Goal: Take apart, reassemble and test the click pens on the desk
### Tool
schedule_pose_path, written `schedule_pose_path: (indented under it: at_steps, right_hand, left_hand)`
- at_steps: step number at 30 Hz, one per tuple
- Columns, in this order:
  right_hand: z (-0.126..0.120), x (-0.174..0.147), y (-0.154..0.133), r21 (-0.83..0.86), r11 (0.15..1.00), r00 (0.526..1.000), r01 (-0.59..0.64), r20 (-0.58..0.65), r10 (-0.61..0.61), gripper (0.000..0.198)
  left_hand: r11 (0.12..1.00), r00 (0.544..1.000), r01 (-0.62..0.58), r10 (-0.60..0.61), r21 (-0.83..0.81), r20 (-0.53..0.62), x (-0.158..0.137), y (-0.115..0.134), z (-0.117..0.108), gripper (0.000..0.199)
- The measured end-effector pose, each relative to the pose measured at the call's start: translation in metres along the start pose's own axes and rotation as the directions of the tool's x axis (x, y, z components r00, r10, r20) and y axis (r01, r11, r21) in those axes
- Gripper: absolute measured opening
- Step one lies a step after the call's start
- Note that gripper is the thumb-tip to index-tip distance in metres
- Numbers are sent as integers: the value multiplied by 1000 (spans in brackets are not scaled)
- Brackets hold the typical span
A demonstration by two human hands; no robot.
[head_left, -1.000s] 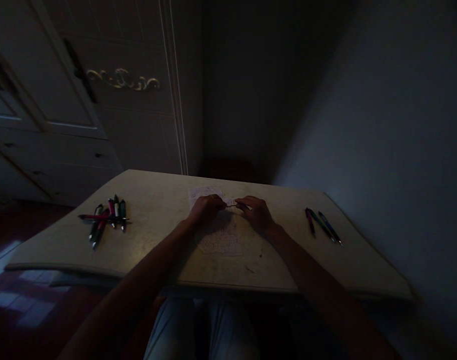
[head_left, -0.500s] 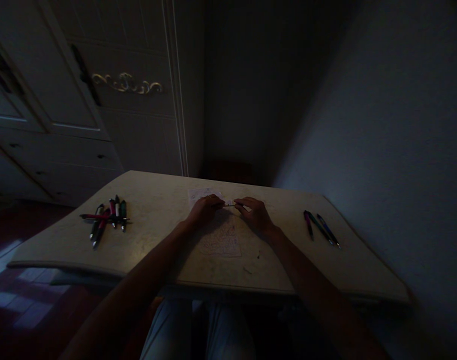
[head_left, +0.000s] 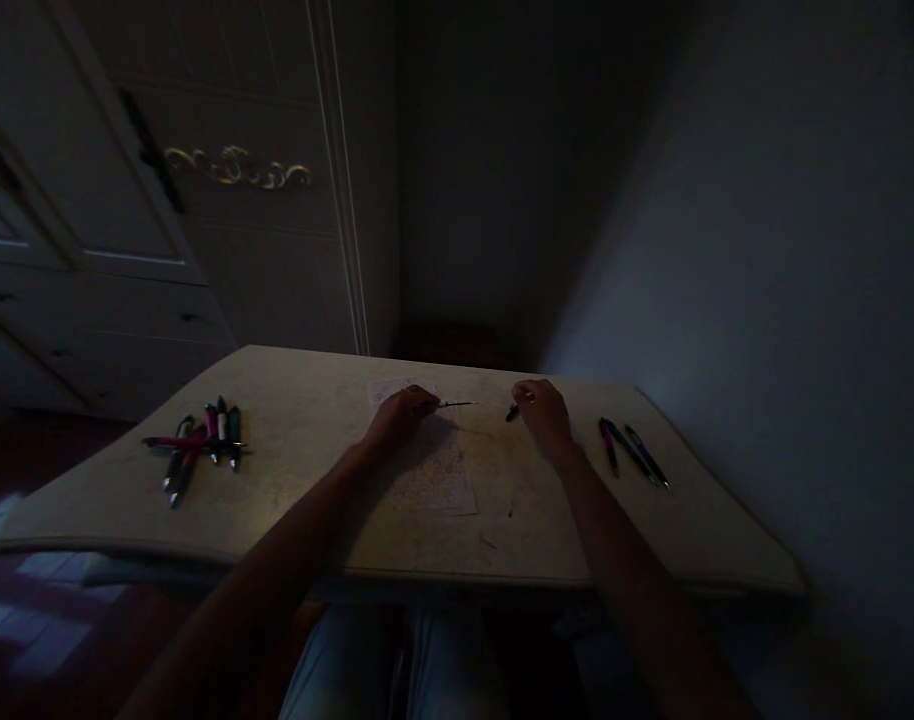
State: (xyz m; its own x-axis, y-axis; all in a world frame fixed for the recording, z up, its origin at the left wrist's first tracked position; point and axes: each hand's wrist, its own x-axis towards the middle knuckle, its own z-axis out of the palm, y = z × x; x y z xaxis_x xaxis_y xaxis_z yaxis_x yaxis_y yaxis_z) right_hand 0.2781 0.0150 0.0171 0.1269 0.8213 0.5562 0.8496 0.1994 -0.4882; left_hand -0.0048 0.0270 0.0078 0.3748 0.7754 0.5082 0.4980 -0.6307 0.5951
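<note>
Over the upper part of a written sheet of paper [head_left: 434, 485], my left hand [head_left: 401, 412] is closed on a pen, most of which the fingers hide. A thin rod, like a pen refill [head_left: 458, 404], sticks out of that grip to the right. My right hand [head_left: 545, 412] is raised a little to the right of the paper, fingers pinched on a short dark pen part [head_left: 512, 412]. A gap of bare tabletop lies between the rod's tip and this part. Dim light blurs the finer detail.
Several pens [head_left: 198, 442] lie in a crossed pile at the left of the pale table [head_left: 292, 400]. Three more pens [head_left: 633, 455] lie at the right. Small scraps [head_left: 488, 541] sit near the front edge. A cabinet [head_left: 277, 270] and a wall [head_left: 764, 250] stand close by.
My hands were close together on the pen. The right hand has drawn away to the right with the dark part, leaving the thin rod showing from the left hand.
</note>
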Motion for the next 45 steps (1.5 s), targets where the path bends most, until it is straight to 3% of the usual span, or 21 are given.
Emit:
schedule_pose_path:
  at_steps: [7, 15, 21, 26, 31, 34, 38, 41, 45]
  right_hand:
    - [9, -9, 12, -174, 983, 991, 57, 133, -34, 11]
    - [4, -8, 4, -128, 992, 982, -19, 186, 43, 20]
    - [-3, -6, 8, -181, 974, 949, -135, 260, 180, 40]
    - [-9, -3, 9, -236, 959, 921, -155, 316, 227, 26]
    - [-17, 4, 6, -200, 950, 923, -240, 255, 287, 34]
    - [-18, 9, 4, -45, 979, 965, -196, 166, 201, 33]
    - [-13, 8, -4, 175, 984, 998, -6, 60, -4, 31]
    - [-5, 3, -13, 302, 940, 980, 160, 64, -188, 29]
    - [6, -5, -22, 376, 887, 936, 266, 118, -331, 26]
  left_hand:
    - [999, 999, -41, 42, 28, -19, 0, -6, 1, 18]
    - [998, 999, -34, 34, 46, 1, -1, 1, -2, 16]
    - [998, 1000, 0, -1, 62, 9, 0, 0, -3, 16]
    - [997, 1000, -3, 2, 79, 10, 0, -2, -2, 17]
    - [997, 1000, -4, 5, 79, -10, 1, -5, -1, 19]
    - [997, 1000, -6, 8, 71, -28, 2, -6, -2, 19]
    - [997, 1000, -7, 8, 82, -18, 3, -4, -4, 20]
    - [996, 1000, -2, 3, 91, -14, 2, -3, -6, 22]
    - [996, 1000, -4, 6, 94, -23, 2, -5, -5, 22]
